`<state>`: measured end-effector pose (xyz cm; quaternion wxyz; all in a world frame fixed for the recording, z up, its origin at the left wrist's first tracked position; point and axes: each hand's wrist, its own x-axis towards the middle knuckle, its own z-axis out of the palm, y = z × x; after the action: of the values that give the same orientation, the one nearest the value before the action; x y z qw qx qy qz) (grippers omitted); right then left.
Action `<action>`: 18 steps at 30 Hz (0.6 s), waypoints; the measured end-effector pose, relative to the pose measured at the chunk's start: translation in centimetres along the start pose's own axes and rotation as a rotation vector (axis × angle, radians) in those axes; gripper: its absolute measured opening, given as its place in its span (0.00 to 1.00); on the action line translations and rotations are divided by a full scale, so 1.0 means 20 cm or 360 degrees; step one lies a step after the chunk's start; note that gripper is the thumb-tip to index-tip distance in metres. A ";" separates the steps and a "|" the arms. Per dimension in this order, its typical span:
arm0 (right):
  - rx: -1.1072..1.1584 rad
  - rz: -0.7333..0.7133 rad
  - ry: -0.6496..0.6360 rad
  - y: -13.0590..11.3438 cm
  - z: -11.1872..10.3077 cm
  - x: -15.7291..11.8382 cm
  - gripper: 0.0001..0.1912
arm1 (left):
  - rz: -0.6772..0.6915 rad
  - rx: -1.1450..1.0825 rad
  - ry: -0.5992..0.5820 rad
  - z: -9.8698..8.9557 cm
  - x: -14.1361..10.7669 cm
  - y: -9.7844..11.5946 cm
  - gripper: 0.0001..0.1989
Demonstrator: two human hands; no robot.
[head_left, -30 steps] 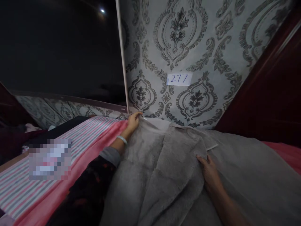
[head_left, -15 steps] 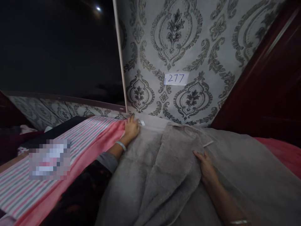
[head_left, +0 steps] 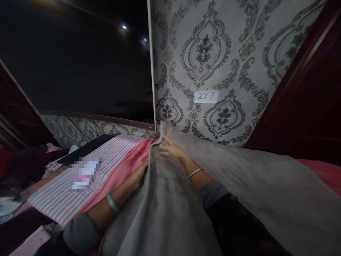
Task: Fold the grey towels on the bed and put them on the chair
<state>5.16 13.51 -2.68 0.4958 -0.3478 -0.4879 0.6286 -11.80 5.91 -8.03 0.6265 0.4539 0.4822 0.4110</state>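
Brought across since the earlier frame, the right hand (head_left: 172,148) is closed on grey cloth (head_left: 173,199) below the black screen (head_left: 87,64); the left hand (head_left: 139,175) is partly hidden, grip unclear; striped cloth (head_left: 113,158) is spread beneath the screen

Grey blanket (head_left: 239,177): soft matt cloth, slight nap. Striped cloth (head_left: 114,156) & pink cloth (head_left: 133,160), left: matt fabric. Screen (head_left: 80,64), far left: v. glossy, w/ reflections. Number label (head_left: 206,96): looks like paper. Panel (head_left: 306,96), far right: smooth, semi-gloss.
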 end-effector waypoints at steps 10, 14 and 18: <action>-0.0522 0.0044 0.0527 0.12 -0.64 -0.75 0.16 | -0.0056 -0.0065 0.0062 -0.15 -0.16 -0.07 0.22; -0.0847 0.0071 0.1184 -0.01 -1.07 -1.27 0.18 | -0.0063 -0.0010 0.0143 -0.15 -0.23 -0.06 0.18; -0.1512 0.0197 0.1740 -0.05 -1.42 -1.85 0.13 | -0.0094 0.0105 0.0247 -0.17 -0.39 -0.07 0.21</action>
<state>41.56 -14.51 -11.44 0.4277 -0.8169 -0.3703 0.1120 -16.62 -1.29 -7.99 0.5838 0.4267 0.5557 0.4101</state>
